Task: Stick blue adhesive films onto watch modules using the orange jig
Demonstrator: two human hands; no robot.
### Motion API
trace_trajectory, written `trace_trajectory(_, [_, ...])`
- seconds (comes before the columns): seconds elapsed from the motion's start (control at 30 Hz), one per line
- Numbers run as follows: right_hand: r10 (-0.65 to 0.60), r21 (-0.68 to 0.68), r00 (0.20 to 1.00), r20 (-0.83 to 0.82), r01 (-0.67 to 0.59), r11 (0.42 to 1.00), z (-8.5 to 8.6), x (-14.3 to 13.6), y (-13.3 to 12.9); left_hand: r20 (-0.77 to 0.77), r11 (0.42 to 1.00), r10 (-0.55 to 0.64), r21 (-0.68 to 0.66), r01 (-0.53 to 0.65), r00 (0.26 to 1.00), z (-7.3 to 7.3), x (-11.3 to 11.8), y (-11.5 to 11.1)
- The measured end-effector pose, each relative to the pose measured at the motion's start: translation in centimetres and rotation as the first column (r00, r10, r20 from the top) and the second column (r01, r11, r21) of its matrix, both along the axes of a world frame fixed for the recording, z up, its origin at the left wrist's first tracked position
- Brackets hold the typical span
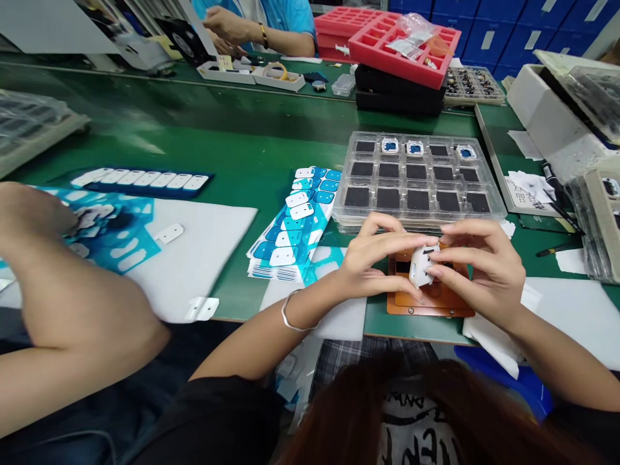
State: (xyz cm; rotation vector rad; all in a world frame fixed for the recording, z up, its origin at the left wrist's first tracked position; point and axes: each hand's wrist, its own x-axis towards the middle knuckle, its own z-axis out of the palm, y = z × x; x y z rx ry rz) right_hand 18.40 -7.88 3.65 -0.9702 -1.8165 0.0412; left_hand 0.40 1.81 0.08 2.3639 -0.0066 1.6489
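A small white plastic piece (421,266) is held between the left hand (380,258) and right hand (484,268), right of centre.

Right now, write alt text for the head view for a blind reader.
Left hand and right hand hold a white plastic casing above an orange fixture on a green workbench. Beyond sits a clear compartmented tray, with blue-and-white sticker-like sheets stacked to its left.

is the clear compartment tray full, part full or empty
Part full: the clear tray has white pieces in three back-row compartments; the others show only dark squares.
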Motion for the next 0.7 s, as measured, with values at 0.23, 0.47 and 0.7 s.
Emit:
trace_trajectory(0.23, [-0.006, -0.135, 0.998, -0.066, -0.003, 0.991, 0.15, 0.04, -0.08, -0.054, 1.000, -0.006, 0.010, 0.006, 0.999, 0.19, 0.00, -0.15])
trace_trajectory(0.47, [0.054, -0.010, 0.998, 0.008, -0.054, 0.998, 0.44, -0.09, -0.13, -0.011, 1.000, -0.001, -0.017, 0.001, 1.000, 0.03, 0.19, -0.21])
trace_trajectory(0.7, [0.050, 0.061, 0.998, 0.039, -0.052, 0.997, 0.47, 0.53, -0.66, 0.006, 0.998, 0.025, -0.065, -0.024, 1.000, 0.02, 0.03, -0.14])
